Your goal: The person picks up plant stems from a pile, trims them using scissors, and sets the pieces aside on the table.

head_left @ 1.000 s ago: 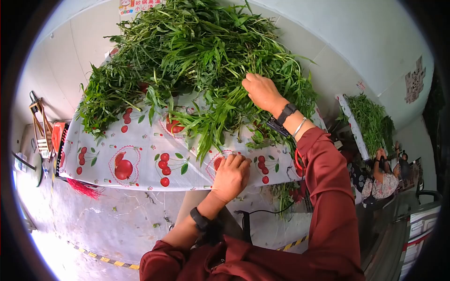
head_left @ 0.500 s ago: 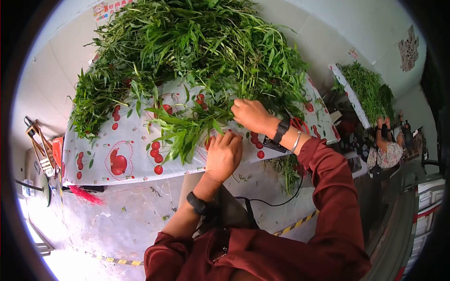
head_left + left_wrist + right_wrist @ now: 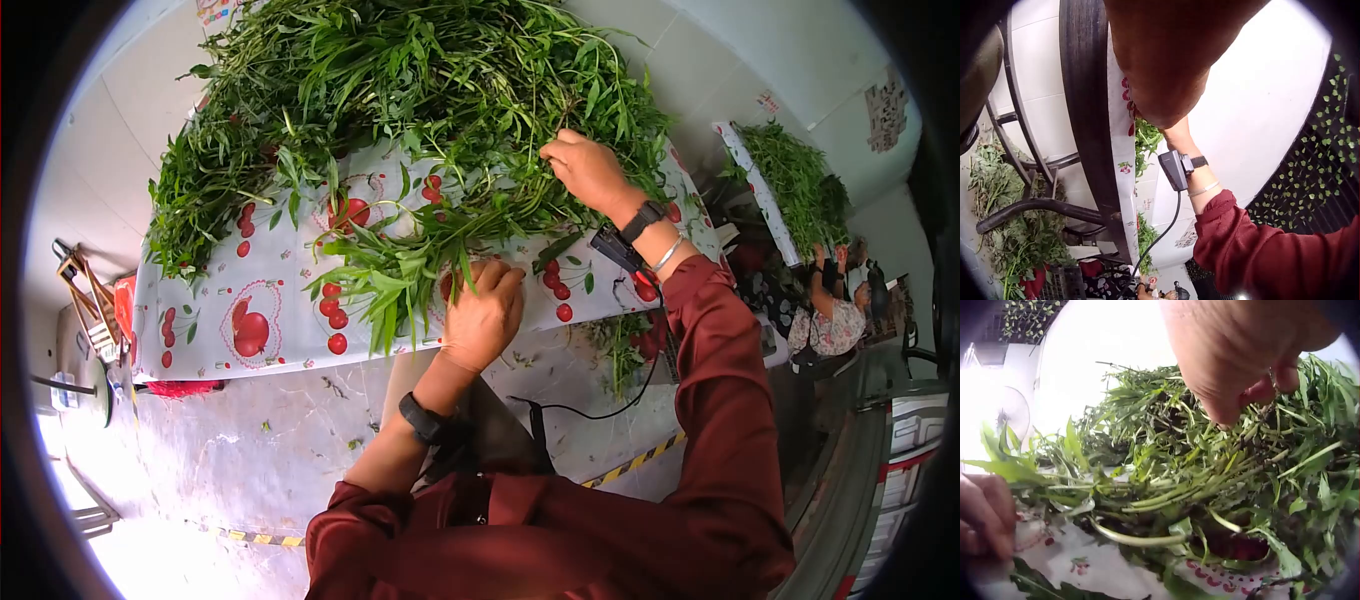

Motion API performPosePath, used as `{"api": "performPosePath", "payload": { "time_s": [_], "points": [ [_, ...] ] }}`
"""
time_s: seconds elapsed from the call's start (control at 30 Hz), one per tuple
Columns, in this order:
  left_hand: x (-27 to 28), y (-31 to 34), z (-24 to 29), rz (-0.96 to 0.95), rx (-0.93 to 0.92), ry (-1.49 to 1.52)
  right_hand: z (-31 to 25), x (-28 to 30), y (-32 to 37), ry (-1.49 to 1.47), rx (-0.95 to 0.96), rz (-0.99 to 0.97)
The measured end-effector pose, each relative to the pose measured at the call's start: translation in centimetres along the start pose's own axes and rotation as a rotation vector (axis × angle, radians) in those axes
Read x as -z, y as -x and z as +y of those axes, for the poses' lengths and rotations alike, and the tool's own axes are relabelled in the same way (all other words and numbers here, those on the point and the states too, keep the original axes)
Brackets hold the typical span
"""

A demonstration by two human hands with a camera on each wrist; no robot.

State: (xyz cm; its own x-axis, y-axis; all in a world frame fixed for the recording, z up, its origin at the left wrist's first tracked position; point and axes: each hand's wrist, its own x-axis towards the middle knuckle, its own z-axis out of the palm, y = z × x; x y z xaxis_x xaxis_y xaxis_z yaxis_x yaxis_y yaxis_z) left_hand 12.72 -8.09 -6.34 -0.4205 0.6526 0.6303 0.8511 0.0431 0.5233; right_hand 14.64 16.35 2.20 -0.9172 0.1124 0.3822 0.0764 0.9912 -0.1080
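Observation:
Long leafy green stems [image 3: 390, 275] lie across the patterned cloth, running from a large heap [image 3: 400, 80] towards the left hand [image 3: 485, 315]. That hand is near the table's front edge, fingers curled round the leafy bunch; the right wrist view shows part of it [image 3: 985, 515] beside the leaves. Farther back and to the right, the right hand [image 3: 595, 178] pinches stems at the heap's near side. Seen close up, the right hand [image 3: 1247, 356] has its thumb and fingers bent onto thin stems. In the left wrist view the forearm hides the left fingers.
The cloth-covered table [image 3: 275, 355] has a cable [image 3: 610, 410] hanging by its front edge. Below lie more greens [image 3: 1029, 231] and dark metal legs or bars [image 3: 1041, 206]. Another person [image 3: 835, 320] is at a second table of greens [image 3: 785, 180] on the right.
The right hand has moved from close beside the left hand back and right to the heap. The left hand stays near the front edge, with leafy tips beside it.

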Motion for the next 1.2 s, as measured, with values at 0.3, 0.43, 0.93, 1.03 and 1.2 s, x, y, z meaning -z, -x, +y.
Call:
{"api": "performPosePath", "payload": {
  "time_s": [0.3,0.43,0.93,1.03,1.2],
  "points": [
    [-0.2,-0.1,-0.1,0.012,0.005,0.042,1.1,0.0,0.3,0.224,0.054,-0.087],
    [-0.1,-0.1,-0.1,0.017,-0.003,0.084,1.6,2.9,0.9,0.235,-0.06,-0.087],
    [-0.4,0.0,0.0,0.017,-0.037,-0.072,7.5,11.1,4.8,-0.038,-0.505,0.281],
    [-0.3,0.0,0.0,0.004,-0.02,-0.04,7.3,8.3,5.6,-0.1,-0.454,0.082],
    [-0.3,-0.1,-0.1,0.016,-0.013,-0.041,5.5,4.5,6.5,0.075,-0.471,-0.227]
  ]
}}
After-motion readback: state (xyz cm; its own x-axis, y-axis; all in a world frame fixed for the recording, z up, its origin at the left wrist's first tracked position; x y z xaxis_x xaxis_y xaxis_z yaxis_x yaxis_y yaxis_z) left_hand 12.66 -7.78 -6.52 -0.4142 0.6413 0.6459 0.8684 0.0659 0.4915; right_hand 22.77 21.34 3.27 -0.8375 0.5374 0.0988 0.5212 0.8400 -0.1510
